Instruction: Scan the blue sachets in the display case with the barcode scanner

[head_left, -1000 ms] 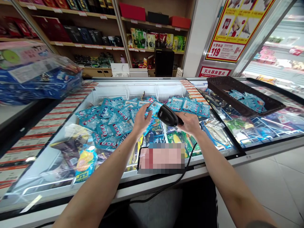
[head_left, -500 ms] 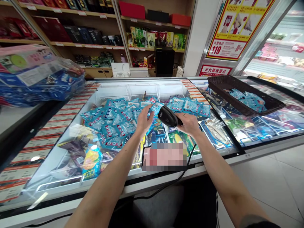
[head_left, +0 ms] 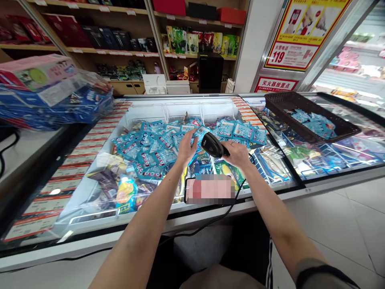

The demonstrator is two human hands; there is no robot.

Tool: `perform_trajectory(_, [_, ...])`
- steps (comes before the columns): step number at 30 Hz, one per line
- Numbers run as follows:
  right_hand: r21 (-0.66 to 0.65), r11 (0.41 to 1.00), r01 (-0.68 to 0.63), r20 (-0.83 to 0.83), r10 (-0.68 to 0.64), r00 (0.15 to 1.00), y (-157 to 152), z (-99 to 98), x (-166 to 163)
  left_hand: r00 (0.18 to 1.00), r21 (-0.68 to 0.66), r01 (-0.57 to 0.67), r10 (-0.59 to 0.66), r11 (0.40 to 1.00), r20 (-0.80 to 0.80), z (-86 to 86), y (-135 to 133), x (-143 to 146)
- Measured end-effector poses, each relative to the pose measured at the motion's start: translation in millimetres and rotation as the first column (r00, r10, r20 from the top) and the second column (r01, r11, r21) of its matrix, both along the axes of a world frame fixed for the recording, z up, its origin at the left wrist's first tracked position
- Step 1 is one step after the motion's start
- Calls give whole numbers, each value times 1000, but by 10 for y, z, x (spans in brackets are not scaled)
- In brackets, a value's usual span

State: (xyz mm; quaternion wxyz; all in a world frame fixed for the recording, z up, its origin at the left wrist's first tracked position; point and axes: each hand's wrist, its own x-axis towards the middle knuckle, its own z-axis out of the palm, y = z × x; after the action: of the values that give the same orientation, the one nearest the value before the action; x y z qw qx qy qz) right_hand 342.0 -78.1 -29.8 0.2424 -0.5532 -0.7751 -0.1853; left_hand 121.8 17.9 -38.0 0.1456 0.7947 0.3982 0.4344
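Note:
My right hand (head_left: 238, 154) is wrapped round the handle of a black barcode scanner (head_left: 212, 145), its head pointing left. Opposite it, my left hand (head_left: 187, 148) pinches the edge of a small blue packet (head_left: 202, 131) in front of the scanner head. The scanner hides part of that packet. Many similar blue packets (head_left: 156, 144) lie in a loose pile on the freezer's glass top to the left, with another group (head_left: 237, 130) behind my right hand. A phone (head_left: 209, 189) with a blurred screen lies near the front edge below my hands.
A dark brown basket (head_left: 278, 114) holding several blue packets stands on the freezer at right. Plastic-wrapped boxes (head_left: 57, 94) are stacked at left. The black scanner cable (head_left: 210, 222) hangs across the freezer's front edge. Stocked shelves (head_left: 135, 51) stand behind.
The view has shifted slightly, so the freezer and pile sit a little to the right. Both hands keep nearly the same places, with the scanner still facing the packet in my left hand.

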Motion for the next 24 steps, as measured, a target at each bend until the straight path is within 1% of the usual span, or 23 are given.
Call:
perform_trajectory(4, [26, 1000, -2, 4, 2, 1000, -16, 8, -24, 1000, 23, -6, 6, 1000, -5, -1, 7, 1])
perform_trajectory(8, [20, 1000, 16, -5, -16, 1000, -7, -9, -23, 1000, 4, 4, -4, 1000, -8, -12, 14, 5])
perform_trajectory(14, [25, 999, 21, -11, -21, 1000, 11, -34, -13, 999, 8, -41, 41, 999, -1, -25, 15, 17])
perform_trajectory(20, [42, 999, 34, -32, -33, 999, 10, -35, -8, 1000, 19, 0, 0, 1000, -9, -21, 21, 8])
perform_trajectory(24, [72, 997, 26, -52, -23, 998, 9, -35, -7, 1000, 53, -13, 13, 998, 1, -10, 19, 4])
